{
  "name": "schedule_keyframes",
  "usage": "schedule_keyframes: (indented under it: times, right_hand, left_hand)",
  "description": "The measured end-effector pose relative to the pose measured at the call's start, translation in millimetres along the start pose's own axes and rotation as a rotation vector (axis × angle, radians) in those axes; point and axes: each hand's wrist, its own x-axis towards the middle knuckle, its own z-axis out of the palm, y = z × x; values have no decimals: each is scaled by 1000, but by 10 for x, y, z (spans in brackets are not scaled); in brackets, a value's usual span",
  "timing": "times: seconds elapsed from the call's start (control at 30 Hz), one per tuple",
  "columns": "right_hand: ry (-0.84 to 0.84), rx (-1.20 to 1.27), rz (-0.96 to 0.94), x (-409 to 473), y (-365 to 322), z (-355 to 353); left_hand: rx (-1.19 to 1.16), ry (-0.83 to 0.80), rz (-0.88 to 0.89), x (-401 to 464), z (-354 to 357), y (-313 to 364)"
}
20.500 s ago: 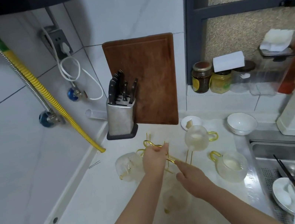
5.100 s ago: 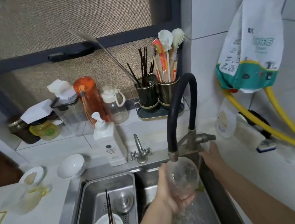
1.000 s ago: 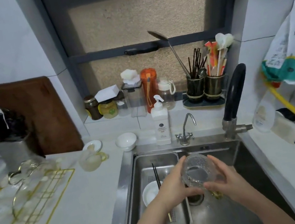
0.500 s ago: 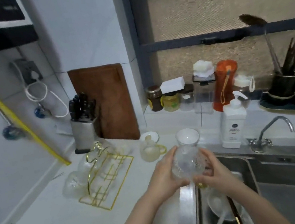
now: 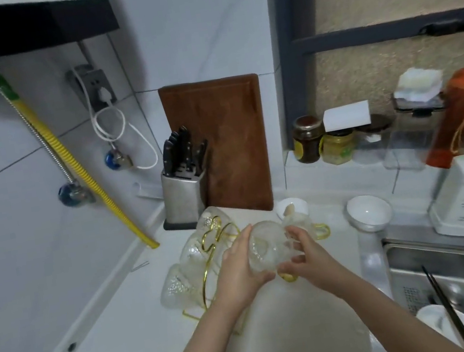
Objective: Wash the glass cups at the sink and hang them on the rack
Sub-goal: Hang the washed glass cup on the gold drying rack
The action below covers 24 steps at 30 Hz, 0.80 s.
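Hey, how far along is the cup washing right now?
Done: about three cups already hang on the gold rack. In hand: the left hand and right hand hold a glass cup above the counter beside the rack, not yet hung. Left: one gold-handled cup stands behind the hands.

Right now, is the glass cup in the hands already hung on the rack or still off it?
Off it: both hands hold the glass cup above the counter, beside the gold rack.

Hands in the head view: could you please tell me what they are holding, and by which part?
Both hold one glass cup above the counter: the left hand wraps its body, the right hand grips the opposite side near the gold handle.
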Motion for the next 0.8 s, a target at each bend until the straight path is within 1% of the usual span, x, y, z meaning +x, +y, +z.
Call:
schedule_keyframes:
  times: [0.13, 0.3, 0.57, 0.8]
  right_hand:
    - [-33, -75, 40, 218, 5, 152]
    - [-65, -166, 54, 389, 37, 233]
    - [-139, -152, 121, 561, 289, 302]
    - [-157, -155, 185, 623, 417, 298]
  left_hand:
    - [13, -10, -57, 80, 25, -200]
    - [59, -39, -82, 186, 74, -324]
    - [130, -127, -147, 241, 250, -466]
    - [157, -153, -122, 278, 296, -499]
